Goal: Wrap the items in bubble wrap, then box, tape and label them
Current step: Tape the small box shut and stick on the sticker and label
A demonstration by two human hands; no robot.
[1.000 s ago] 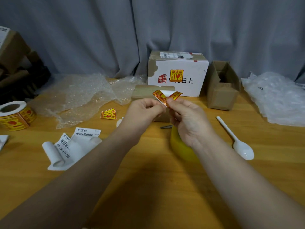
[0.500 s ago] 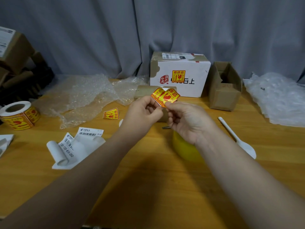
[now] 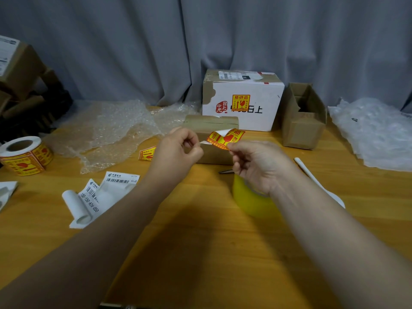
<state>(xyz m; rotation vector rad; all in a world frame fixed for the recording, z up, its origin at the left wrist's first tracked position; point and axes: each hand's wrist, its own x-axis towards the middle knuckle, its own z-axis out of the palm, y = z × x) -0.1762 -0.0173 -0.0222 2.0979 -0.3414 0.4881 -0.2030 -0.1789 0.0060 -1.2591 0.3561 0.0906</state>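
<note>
small brown box (image 3: 214, 139) partly behind both hands, yellow tape roll (image 3: 249, 199) half hidden under right wrist, spoon (image 3: 312, 175) bowl covered

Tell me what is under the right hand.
A yellow tape roll sits under the right hand, with a scissors tip poking out. The rest of the scissors is covered.

— What did the person have on?

— Nothing that showed. Both forearms came in bare from the bottom corners of the picture; no sleeve or cuff reached into view.

— Anything on the hands?

— The left hand (image 3: 178, 150) was bare: no glove, no ring that could be made out, no watch or band at the wrist. The right hand (image 3: 259, 162) was the same, uncovered down to the fingers, with a plain wrist.

— Nails?

— Too small and blurred to tell. Only the two arms and hands were in sight.
</note>
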